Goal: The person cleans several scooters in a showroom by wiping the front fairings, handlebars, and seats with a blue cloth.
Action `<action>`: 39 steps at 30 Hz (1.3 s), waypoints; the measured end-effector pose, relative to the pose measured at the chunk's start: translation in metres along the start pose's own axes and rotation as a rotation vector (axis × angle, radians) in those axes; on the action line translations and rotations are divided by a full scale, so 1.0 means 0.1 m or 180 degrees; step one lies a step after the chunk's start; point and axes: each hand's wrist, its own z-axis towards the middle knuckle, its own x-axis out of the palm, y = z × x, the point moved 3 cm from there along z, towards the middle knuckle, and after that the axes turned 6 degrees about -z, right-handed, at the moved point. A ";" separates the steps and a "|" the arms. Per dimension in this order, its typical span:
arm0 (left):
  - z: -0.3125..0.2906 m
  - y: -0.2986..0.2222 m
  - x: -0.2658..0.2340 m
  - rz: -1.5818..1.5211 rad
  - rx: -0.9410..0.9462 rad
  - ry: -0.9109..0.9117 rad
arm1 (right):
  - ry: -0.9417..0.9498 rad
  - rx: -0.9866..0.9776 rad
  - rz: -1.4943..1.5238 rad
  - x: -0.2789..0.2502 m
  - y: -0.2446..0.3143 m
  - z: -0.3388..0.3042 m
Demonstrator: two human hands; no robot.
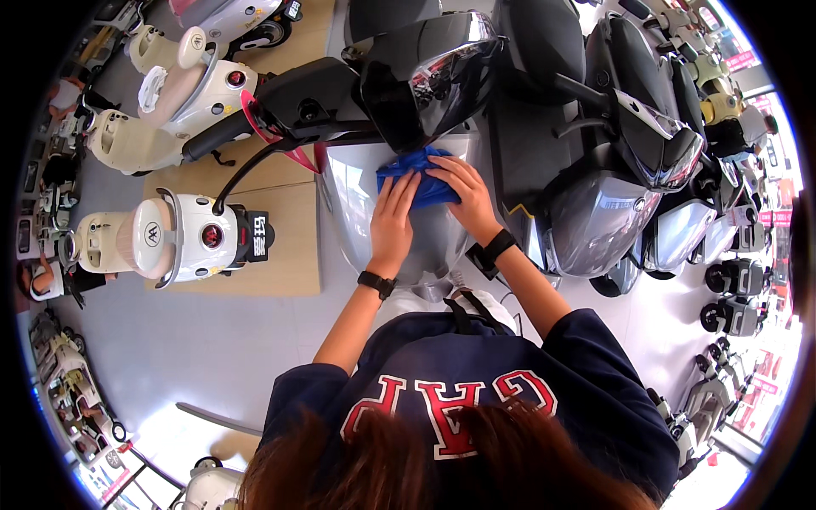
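A blue cloth (432,192) lies bunched on the smooth silver front panel (350,191) of an electric scooter, just beneath its glossy black headlight unit (387,98). On the cloth's left side, my left hand (393,219) holds it with the fingers stretched over it. From the right, my right hand (470,197) grips the cloth, its fingers bent across the top. The two hands are close together but apart, and both press the cloth against the panel. Part of the cloth is hidden under my fingers.
A black mirror stalk (242,174) and handlebar grip (217,136) reach out to the left. Cream and white scooters (174,238) stand there on tan boards (293,255). Close on the right is a grey scooter (595,221), with several more beyond it.
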 end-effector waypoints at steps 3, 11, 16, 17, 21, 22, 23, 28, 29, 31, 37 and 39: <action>0.10 -0.11 -0.01 0.0064 -0.0069 -0.0126 | -0.0003 0.0004 0.0139 -0.05 -0.08 0.05; 0.53 -0.41 0.32 0.0119 -0.0160 -0.0355 | -0.0213 -0.0001 0.0297 -0.24 -0.52 0.20; 0.30 -0.45 0.68 0.0395 -0.0079 -0.0355 | -0.0402 0.0303 0.0550 -0.24 -0.70 -0.15; 0.23 -0.46 0.72 0.0453 -0.0107 -0.0281 | -0.0387 0.0309 0.0586 -0.23 -0.72 -0.24; -0.16 -0.42 0.83 0.0707 -0.0130 0.0154 | -0.0062 0.0442 0.0699 -0.16 -0.78 -0.72; -0.25 -0.41 0.83 0.0709 -0.0193 0.0156 | 0.0138 0.0549 0.0787 -0.16 -0.76 -0.79; -0.24 -0.43 0.80 0.0719 -0.0211 0.0153 | 0.0336 0.0658 0.0872 -0.19 -0.72 -0.80; 0.23 -0.50 0.36 0.0943 0.0014 0.0088 | 0.0143 0.0643 0.1052 -0.28 -0.50 -0.35; 0.35 -0.47 0.28 0.1001 0.0115 0.0028 | -0.0028 0.0491 0.0886 -0.30 -0.44 -0.18; 0.47 -0.37 0.10 0.0899 0.0004 0.0008 | -0.0209 0.0349 0.0714 -0.25 -0.31 0.04; -0.03 0.02 -0.09 0.0462 -0.0383 -0.0735 | 0.0311 -0.0270 0.0760 0.20 0.06 0.10; -0.37 0.14 -0.04 0.0431 -0.0468 -0.0718 | 0.0319 -0.0342 0.0680 0.33 0.16 -0.09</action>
